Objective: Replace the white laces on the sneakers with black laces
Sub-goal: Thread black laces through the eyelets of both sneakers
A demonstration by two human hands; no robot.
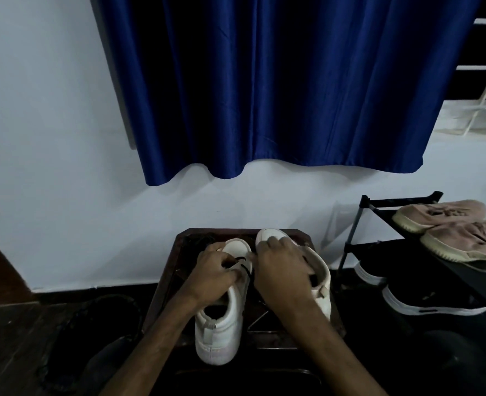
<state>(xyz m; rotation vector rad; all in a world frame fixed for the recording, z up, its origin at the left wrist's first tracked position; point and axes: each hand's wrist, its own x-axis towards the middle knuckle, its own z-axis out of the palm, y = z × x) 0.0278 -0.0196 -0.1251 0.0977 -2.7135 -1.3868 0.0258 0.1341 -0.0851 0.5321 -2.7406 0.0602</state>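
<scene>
Two white sneakers stand side by side on a small dark wooden stool (307,235), toes toward the wall. The left sneaker (221,332) has a black lace (246,267) running across its eyelets. My left hand (213,270) lies over its tongue area with curled fingers pinching the lace. My right hand (278,267) reaches across from the right sneaker (320,278), fingers curled at the lace between the two shoes. The hands hide most of the lacing, and no white lace shows.
A black shoe rack (361,224) stands at the right with a pair of pink sneakers (450,230) on top and black shoes with white soles (424,304) below. A blue curtain (264,81) hangs on the white wall. Dark floor surrounds the stool.
</scene>
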